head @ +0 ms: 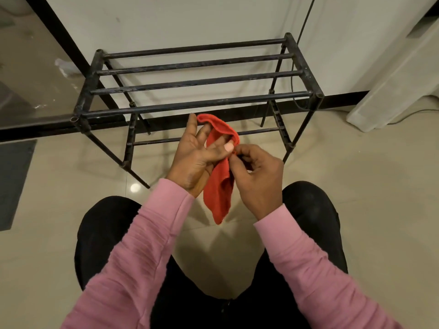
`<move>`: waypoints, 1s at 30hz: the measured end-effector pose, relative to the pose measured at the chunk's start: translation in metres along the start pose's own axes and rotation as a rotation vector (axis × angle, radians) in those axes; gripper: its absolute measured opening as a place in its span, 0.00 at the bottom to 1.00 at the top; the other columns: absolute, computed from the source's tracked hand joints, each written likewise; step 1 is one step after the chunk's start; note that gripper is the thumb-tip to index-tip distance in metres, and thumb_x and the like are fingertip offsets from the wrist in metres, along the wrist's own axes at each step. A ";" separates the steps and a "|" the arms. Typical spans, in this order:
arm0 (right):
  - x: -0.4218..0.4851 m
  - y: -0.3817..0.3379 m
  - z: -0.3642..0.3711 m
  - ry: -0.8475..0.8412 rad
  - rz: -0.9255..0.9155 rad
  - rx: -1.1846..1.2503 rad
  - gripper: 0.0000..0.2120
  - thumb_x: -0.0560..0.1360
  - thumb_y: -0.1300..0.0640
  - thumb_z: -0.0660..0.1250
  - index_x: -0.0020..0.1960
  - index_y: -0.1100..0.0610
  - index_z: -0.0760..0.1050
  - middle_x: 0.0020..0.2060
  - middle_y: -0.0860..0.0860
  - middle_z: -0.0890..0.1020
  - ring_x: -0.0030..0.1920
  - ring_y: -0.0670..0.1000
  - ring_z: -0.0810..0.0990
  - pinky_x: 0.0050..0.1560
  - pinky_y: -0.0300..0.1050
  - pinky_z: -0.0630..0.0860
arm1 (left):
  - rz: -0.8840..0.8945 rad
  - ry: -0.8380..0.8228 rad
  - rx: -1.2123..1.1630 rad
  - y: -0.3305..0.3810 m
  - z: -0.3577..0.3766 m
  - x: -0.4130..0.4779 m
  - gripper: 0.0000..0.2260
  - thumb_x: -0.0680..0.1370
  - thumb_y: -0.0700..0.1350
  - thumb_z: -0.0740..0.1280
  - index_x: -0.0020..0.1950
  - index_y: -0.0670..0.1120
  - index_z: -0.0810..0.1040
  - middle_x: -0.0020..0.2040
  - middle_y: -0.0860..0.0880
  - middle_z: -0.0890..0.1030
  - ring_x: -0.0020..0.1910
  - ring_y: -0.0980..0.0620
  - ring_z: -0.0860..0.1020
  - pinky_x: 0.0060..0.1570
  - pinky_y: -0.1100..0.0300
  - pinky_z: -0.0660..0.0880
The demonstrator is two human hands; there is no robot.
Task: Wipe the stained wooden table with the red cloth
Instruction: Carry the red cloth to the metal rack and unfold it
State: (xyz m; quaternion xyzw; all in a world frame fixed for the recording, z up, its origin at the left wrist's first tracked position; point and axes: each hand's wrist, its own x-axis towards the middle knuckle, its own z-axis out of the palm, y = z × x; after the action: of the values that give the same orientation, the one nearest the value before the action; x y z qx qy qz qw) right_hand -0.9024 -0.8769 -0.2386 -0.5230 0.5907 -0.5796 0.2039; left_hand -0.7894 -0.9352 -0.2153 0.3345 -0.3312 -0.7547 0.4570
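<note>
The red cloth (219, 186) hangs in the air between my two hands, above my knees. My left hand (197, 157) has its palm up with fingers spread, and the cloth is draped over those fingers with its upper fold at the fingertips. My right hand (256, 176) pinches the cloth's edge between thumb and forefinger beside my left fingertips. No wooden table is visible; a black metal rack (197, 81) with horizontal bars stands just in front of my hands.
The rack stands against a white wall on a glossy beige tiled floor (356, 162). A dark mat (14, 181) lies at the left. A white door frame (392, 91) is at the right. My black-trousered knees (316, 210) are below my hands.
</note>
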 end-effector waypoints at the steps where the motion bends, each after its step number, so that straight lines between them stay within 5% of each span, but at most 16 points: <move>1: 0.000 0.000 0.000 -0.008 0.016 0.006 0.04 0.74 0.60 0.69 0.48 0.57 0.80 0.37 0.47 0.83 0.39 0.46 0.82 0.41 0.44 0.81 | 0.005 -0.048 0.028 0.001 -0.003 -0.002 0.50 0.65 0.27 0.68 0.78 0.54 0.46 0.74 0.46 0.66 0.64 0.47 0.75 0.51 0.57 0.78; 6: -0.002 0.002 0.000 -0.064 0.157 0.054 0.02 0.74 0.59 0.69 0.46 0.55 0.80 0.37 0.46 0.83 0.40 0.47 0.82 0.43 0.45 0.81 | 0.005 -0.251 0.313 0.002 -0.007 -0.011 0.54 0.65 0.22 0.69 0.76 0.60 0.48 0.77 0.52 0.59 0.72 0.52 0.66 0.58 0.59 0.74; 10: -0.004 0.002 -0.003 -0.096 0.249 0.122 0.11 0.75 0.59 0.68 0.55 0.48 0.76 0.40 0.49 0.84 0.43 0.48 0.84 0.47 0.46 0.80 | 0.015 -0.300 0.422 0.003 -0.004 -0.015 0.52 0.65 0.15 0.60 0.74 0.62 0.53 0.78 0.57 0.52 0.73 0.55 0.63 0.46 0.61 0.75; 13: 0.000 -0.001 -0.006 -0.157 0.223 0.017 0.14 0.75 0.60 0.67 0.60 0.52 0.78 0.46 0.45 0.84 0.50 0.42 0.81 0.54 0.40 0.78 | 0.119 -0.224 0.478 0.002 -0.003 -0.016 0.50 0.65 0.16 0.59 0.70 0.65 0.59 0.77 0.61 0.52 0.73 0.52 0.63 0.50 0.62 0.76; 16: 0.004 -0.007 -0.005 -0.103 0.236 0.010 0.08 0.74 0.60 0.69 0.52 0.54 0.82 0.42 0.44 0.84 0.45 0.41 0.82 0.48 0.35 0.79 | 0.251 -0.047 0.619 -0.005 -0.002 -0.018 0.41 0.69 0.24 0.67 0.69 0.62 0.63 0.74 0.59 0.59 0.70 0.53 0.67 0.55 0.57 0.77; 18: 0.008 -0.012 -0.006 -0.031 0.251 0.040 0.06 0.73 0.60 0.70 0.48 0.51 0.82 0.38 0.45 0.84 0.41 0.44 0.83 0.44 0.39 0.80 | 0.277 0.089 0.722 -0.012 -0.007 -0.022 0.31 0.71 0.33 0.72 0.65 0.59 0.68 0.68 0.56 0.69 0.65 0.57 0.71 0.58 0.55 0.76; 21: 0.016 -0.017 -0.006 0.032 0.301 0.097 0.06 0.72 0.61 0.70 0.44 0.51 0.82 0.36 0.49 0.84 0.39 0.51 0.84 0.44 0.52 0.82 | 0.185 0.018 0.768 -0.020 -0.014 -0.030 0.20 0.72 0.40 0.74 0.61 0.54 0.77 0.55 0.56 0.81 0.55 0.59 0.78 0.58 0.56 0.76; 26: 0.018 -0.018 -0.003 0.034 0.333 0.114 0.05 0.73 0.62 0.69 0.46 0.55 0.82 0.36 0.53 0.84 0.38 0.54 0.84 0.41 0.54 0.83 | 0.364 0.211 0.785 -0.018 -0.018 -0.021 0.08 0.77 0.40 0.68 0.55 0.47 0.82 0.50 0.51 0.83 0.52 0.55 0.80 0.55 0.57 0.77; 30: 0.029 -0.011 -0.013 0.057 0.358 -0.010 0.07 0.72 0.62 0.67 0.44 0.52 0.82 0.36 0.51 0.84 0.38 0.51 0.83 0.44 0.53 0.82 | 0.449 0.292 0.718 -0.008 -0.017 -0.009 0.07 0.79 0.41 0.64 0.46 0.50 0.80 0.40 0.52 0.81 0.41 0.53 0.77 0.45 0.56 0.76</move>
State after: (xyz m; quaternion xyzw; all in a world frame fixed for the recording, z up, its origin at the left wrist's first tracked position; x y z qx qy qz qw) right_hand -0.9202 -0.8928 -0.2145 -0.3940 0.6828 -0.5456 0.2845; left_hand -0.7763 -0.9277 -0.2298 0.4947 -0.5685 -0.4188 0.5066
